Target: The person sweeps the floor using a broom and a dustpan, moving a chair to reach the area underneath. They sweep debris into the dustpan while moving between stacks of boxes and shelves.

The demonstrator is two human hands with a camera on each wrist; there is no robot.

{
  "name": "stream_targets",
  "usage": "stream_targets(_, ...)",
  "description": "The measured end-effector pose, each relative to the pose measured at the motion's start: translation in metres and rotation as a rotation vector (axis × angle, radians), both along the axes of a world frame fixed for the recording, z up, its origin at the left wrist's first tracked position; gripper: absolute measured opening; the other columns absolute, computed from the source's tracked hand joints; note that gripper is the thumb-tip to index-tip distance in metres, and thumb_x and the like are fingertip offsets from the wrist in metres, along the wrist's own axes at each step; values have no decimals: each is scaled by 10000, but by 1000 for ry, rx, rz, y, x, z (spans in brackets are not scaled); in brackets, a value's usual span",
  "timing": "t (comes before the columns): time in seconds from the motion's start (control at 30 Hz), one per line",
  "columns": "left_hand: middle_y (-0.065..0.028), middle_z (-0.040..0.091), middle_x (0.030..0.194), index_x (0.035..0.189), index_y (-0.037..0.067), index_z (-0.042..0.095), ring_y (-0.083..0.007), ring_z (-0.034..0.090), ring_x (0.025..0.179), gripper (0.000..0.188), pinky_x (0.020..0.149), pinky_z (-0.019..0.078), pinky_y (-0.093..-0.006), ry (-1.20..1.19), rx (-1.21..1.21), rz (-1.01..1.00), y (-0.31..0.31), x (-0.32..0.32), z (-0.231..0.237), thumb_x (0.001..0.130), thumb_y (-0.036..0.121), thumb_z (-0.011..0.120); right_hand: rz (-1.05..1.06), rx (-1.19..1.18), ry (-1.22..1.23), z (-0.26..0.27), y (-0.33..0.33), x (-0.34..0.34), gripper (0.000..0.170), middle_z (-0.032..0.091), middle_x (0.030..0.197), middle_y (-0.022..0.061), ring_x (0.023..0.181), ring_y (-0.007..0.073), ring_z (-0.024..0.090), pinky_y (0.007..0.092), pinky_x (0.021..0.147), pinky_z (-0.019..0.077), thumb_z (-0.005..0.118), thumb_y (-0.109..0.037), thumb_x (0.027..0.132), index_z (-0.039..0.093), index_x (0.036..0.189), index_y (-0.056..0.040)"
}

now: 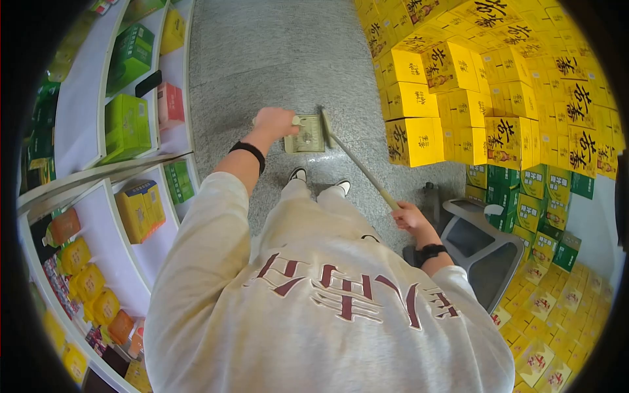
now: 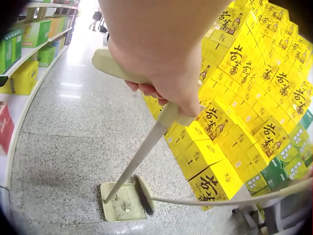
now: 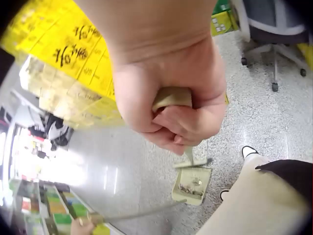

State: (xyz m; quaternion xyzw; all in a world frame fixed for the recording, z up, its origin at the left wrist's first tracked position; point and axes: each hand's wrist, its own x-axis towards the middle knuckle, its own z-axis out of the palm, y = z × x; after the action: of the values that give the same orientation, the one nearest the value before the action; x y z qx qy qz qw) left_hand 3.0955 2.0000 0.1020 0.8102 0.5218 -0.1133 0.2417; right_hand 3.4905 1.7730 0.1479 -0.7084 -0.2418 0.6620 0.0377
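My left hand (image 1: 274, 123) grips the top of the long handle (image 2: 139, 152) of a cream dustpan (image 2: 111, 213). The pan is down at the floor in front of my feet, with small bits of debris (image 3: 191, 190) in it. In my right hand (image 1: 409, 217) I hold the end of a broom's pole (image 1: 364, 171), fingers curled round it. From there the pole slants across to the broom head (image 2: 145, 195), whose dark bristles are right at the pan's open edge.
Yellow printed cartons (image 1: 416, 141) are stacked high on the right. A grey office chair (image 1: 481, 249) stands near my right arm. White shelves (image 1: 98, 131) with boxed goods line the left. Speckled floor (image 1: 275, 59) runs ahead between them.
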Motion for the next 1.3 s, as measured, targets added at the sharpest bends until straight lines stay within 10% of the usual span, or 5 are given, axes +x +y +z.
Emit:
stream_targets(0.07, -105, 649, 815, 933, 118, 604, -288, 625, 795, 378, 667, 491, -410, 10, 15, -1, -2, -5, -3, 736, 441, 588, -393, -86, 323, 20, -5, 14, 108, 429, 610, -5, 403, 49, 320, 198, 335, 239, 544, -30, 770, 495, 866, -36)
stream_targets(0.3, -121, 640, 818, 878, 124, 607, -311, 615, 779, 349, 659, 485, -427, -44, 11, 254, -77, -69, 10, 731, 441, 584, -526, -116, 454, 101, -3, 15, 245, 457, 631, 9, 402, 51, 353, 179, 327, 266, 570, -52, 753, 465, 974, -27)
stream_targets(0.7, -105, 630, 760, 812, 130, 598, -319, 599, 745, 355, 635, 463, -419, 49, -70, 984, -237, -169, 31, 726, 474, 570, 524, -106, -83, 54, 114, -23, 143, 540, 543, 86, 447, 185, 529, 292, 416, 413, 578, -130, 662, 578, 658, 13)
stream_targets(1.1, -96, 636, 790, 836, 129, 593, -301, 608, 767, 358, 653, 471, -412, 106, -66, 1074, -286, -204, 10, 744, 473, 556, 1463, -46, -396, 14, 204, -189, 230, 600, 647, 145, 511, 230, 587, 342, 469, 473, 544, -153, 775, 551, 794, 76)
stream_targets(1.3, -98, 630, 815, 853, 100, 577, -286, 609, 778, 377, 652, 471, -412, 98, -114, 1077, -287, -201, 10, 758, 464, 550, 1512, -69, -297, -8, 167, -256, 232, 584, 599, 112, 500, 219, 570, 364, 465, 442, 547, -160, 754, 548, 819, 63)
